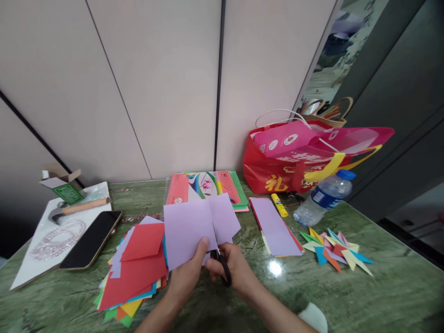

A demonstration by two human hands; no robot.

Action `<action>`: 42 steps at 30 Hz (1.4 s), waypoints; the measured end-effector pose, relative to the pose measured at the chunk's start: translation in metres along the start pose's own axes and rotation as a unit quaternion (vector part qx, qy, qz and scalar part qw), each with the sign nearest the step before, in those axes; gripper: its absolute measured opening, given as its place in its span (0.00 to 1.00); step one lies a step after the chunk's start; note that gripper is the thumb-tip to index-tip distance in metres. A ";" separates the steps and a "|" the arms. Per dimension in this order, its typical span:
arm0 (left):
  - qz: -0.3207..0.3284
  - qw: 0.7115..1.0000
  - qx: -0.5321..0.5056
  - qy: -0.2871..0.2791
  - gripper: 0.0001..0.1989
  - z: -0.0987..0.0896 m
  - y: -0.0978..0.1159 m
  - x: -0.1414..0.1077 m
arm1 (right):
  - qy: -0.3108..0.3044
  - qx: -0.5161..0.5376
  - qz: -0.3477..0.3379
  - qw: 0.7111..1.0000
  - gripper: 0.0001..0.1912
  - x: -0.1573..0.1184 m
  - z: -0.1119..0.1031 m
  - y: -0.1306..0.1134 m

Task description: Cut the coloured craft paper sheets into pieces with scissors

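Observation:
My left hand (189, 270) pinches the lower edge of a sheet of purple paper (187, 226), thumb on top. In my right hand (234, 268) is a pair of scissors (225, 270) with black handles, fingers wrapped through the loops. The blades sit in a cut that runs up the sheet, and the part right of the cut bends away. Left of my hands lies a pile of coloured paper pieces (138, 277), red ones on top. Purple paper strips (275, 226) lie stacked to the right.
Behind the sheet is a pack of coloured paper (176, 187). To the right are a yellow glue stick (279, 205), a water bottle (324, 196), red bag (263, 162) and folded paper stars (335, 249). A phone (92, 240), sickle (83, 206) and green box (69, 192) are left.

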State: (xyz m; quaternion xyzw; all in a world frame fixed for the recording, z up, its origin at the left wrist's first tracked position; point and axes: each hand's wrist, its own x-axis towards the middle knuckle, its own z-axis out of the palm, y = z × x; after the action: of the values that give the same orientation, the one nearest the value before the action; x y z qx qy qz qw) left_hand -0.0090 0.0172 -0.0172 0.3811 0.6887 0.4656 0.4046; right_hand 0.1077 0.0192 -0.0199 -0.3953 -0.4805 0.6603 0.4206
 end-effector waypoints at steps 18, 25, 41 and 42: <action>-0.010 1.000 0.019 -0.003 0.31 -0.001 -0.001 0.002 | 0.016 -0.022 0.002 1.000 0.21 0.001 -0.003 0.000; -0.002 1.000 0.003 0.007 0.29 -0.001 -0.005 0.005 | 0.025 -0.021 0.004 0.999 0.20 0.002 -0.003 0.002; -0.002 1.000 -0.007 0.005 0.34 -0.001 -0.008 0.007 | 0.029 -0.057 0.010 0.998 0.20 0.003 -0.004 0.004; 0.001 1.000 -0.007 0.003 0.34 0.000 -0.008 0.007 | 0.029 -0.057 0.011 0.998 0.20 0.003 -0.004 0.004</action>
State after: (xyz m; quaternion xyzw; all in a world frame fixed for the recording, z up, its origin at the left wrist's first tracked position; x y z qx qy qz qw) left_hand -0.0131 0.0210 -0.0262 0.3775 0.6864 0.4717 0.4048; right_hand 0.1098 0.0227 -0.0247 -0.4426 -0.5006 0.6247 0.4040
